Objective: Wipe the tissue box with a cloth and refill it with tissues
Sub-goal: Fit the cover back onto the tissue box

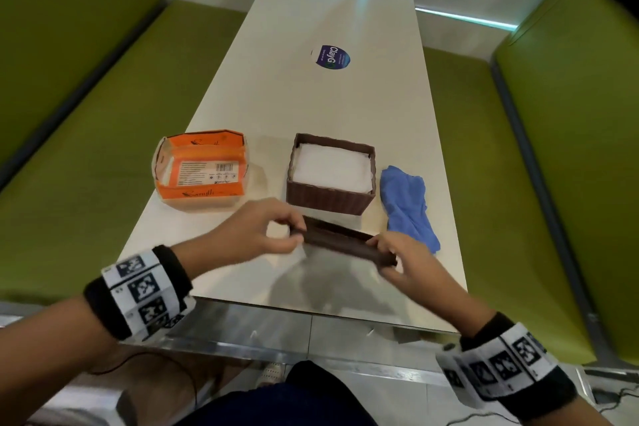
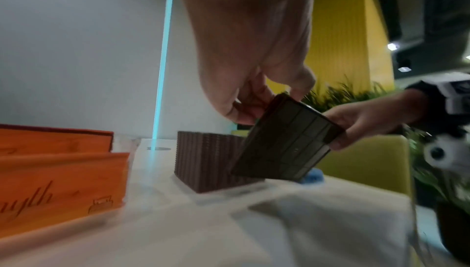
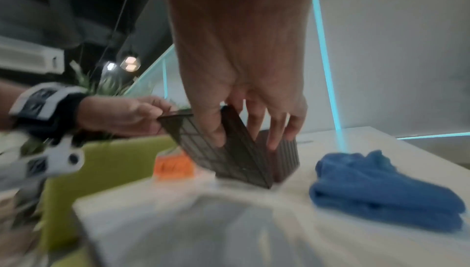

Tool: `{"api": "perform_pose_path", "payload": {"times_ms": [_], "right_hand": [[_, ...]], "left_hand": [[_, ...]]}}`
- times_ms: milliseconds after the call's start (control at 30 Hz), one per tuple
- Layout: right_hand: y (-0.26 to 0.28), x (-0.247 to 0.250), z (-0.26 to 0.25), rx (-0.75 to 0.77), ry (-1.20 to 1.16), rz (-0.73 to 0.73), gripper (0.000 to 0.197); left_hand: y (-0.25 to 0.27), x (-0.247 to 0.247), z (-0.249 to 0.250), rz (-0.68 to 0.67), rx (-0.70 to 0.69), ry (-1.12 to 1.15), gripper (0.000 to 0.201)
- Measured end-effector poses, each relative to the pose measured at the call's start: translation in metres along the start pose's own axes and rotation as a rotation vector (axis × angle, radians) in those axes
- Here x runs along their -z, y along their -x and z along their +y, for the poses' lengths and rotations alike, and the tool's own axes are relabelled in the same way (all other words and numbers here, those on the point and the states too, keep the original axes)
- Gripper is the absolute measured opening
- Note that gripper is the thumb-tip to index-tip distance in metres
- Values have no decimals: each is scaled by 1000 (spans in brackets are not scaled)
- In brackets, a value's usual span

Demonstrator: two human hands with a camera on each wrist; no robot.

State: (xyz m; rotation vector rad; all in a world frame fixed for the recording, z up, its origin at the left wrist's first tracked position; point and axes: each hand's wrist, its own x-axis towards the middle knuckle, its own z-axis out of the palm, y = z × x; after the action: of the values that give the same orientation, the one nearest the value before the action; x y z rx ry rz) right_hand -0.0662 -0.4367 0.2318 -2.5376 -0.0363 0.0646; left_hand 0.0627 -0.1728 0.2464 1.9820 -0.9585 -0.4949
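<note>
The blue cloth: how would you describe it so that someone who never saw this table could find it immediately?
Start at the long pale table between the green benches. Near its front edge stands the brown ribbed tissue box, open and filled with white tissues; the blue cloth lies crumpled directly to its right, apart from both hands. It is the only soft blue thing there, unlike the orange tissue pack left of the box.

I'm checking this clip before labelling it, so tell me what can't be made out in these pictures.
- Tissue box, head view: how deep the white tissues go; its walls hide the stack.
- Lid, head view: its top face; seen edge-on between left hand and right hand.
- Orange tissue pack, head view: small print too small.
- Blue cloth, right wrist view: blurred.
</note>
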Motion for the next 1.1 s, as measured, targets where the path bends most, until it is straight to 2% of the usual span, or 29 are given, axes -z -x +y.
{"api": "perform_pose_path", "payload": {"times_ms": [67,133,233,300,367,533,733,833,967,1033,1100], "right_hand": [[-15,21,-7,-102,-196,20,33],[-35,38,-15,-147,-440,58,22],[-71,45,-22,-227,-723,228,27],[-96,44,-23,-318,-681,332,39],[-120,40,-21,-382,-520,404,46],[-151,17,-12,-502,-226,383,48],[-154,-1,-17,-547,110,438,40],[-154,-8,-15,-572,87,434,45],[-159,-10,-12,-671,-53,417,52],[-163,-7,-12,-714,-60,395,52],[-166,-7,-16,-745,-60,376,53]], "left_hand": [[-14,13,10,110,85,198,11],[-33,22,17,249,122,373,11],[-66,29,17,441,116,396,23],[-92,30,7,538,178,369,37],[-114,29,-5,596,253,306,43],[-136,14,-29,592,370,114,46],[-139,-1,-38,601,335,5,44],[-139,-6,-35,546,341,18,51],[-141,-8,-34,497,436,185,68],[-143,-7,-37,505,465,245,68],[-143,-8,-41,504,470,207,58]]}}
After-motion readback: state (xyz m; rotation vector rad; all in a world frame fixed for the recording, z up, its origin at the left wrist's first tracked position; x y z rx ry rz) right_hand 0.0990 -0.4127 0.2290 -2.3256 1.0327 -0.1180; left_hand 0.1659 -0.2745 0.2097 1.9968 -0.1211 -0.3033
